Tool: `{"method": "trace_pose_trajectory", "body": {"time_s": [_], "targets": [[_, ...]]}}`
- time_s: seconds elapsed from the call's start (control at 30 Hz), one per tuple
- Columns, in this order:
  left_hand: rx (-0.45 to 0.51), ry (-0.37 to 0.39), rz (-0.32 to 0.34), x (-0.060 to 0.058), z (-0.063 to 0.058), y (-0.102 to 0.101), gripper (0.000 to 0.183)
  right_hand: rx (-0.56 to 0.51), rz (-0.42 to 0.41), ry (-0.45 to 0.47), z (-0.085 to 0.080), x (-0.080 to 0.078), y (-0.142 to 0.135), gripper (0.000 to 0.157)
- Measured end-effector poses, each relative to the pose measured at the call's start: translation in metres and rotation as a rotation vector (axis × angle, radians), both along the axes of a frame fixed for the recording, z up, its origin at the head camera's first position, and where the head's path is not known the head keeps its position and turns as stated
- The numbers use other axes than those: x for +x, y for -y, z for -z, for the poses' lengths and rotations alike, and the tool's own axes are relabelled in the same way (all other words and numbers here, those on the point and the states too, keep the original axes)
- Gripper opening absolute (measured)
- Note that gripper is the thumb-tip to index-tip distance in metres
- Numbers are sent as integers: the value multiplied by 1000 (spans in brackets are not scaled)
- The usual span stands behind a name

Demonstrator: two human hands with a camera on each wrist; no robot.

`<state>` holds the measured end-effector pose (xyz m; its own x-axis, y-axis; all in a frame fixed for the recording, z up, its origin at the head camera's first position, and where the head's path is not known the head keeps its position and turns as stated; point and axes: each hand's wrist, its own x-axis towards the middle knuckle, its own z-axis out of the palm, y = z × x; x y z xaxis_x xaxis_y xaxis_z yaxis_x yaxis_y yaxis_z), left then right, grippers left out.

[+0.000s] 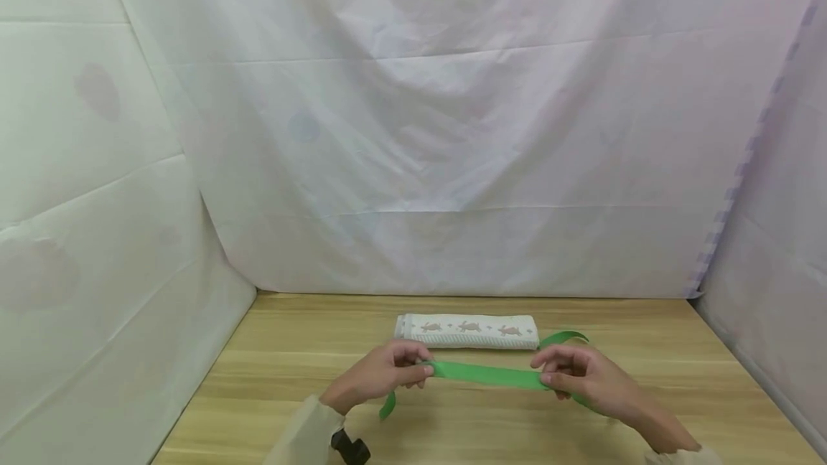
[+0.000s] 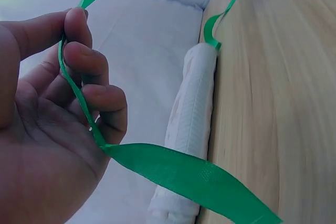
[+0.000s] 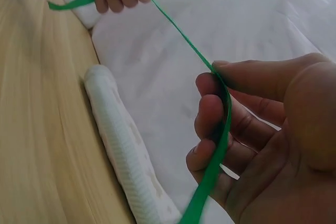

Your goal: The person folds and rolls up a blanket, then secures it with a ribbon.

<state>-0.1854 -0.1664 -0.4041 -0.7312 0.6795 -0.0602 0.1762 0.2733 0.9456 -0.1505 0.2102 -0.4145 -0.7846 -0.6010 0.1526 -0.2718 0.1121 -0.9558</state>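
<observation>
A green ribbon (image 1: 486, 374) is stretched level between my two hands, close in front of a rolled white towel (image 1: 470, 331) with brown animal figures. My left hand (image 1: 390, 372) pinches the ribbon between thumb and forefinger, and a short tail hangs below that hand. In the left wrist view the ribbon (image 2: 173, 170) runs down past the palm and widens below it. At the other end my right hand (image 1: 584, 377) pinches the ribbon with thumb and forefinger. In the right wrist view its loose length (image 3: 207, 184) trails across the curled fingers.
The towel lies lengthwise across the wooden table (image 1: 310, 350). A curved piece of green ribbon (image 1: 565, 336) shows at the towel's right end. White cloth (image 1: 452, 128) hangs behind the table, with more white sheeting at both sides. A black band (image 1: 350, 447) is near my left sleeve.
</observation>
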Motion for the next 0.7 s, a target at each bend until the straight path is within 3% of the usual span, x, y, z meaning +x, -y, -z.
{"method": "trace_pose_trajectory", "body": {"time_s": [0.23,0.37,0.57,0.7], "targets": [[-42,-8,-34,0,-1,32,24,-27,-66,24,2,-3,-25,23],[-49,-1,-53,1,0,48,28,-14,-63,11,6,-4,-39,24],[-53,20,-73,2,7,75,29,-37,-96,5,10,-6,-61,27],[-77,26,-104,1,13,90,32,-42,-101,56,10,-7,-74,28]]}}
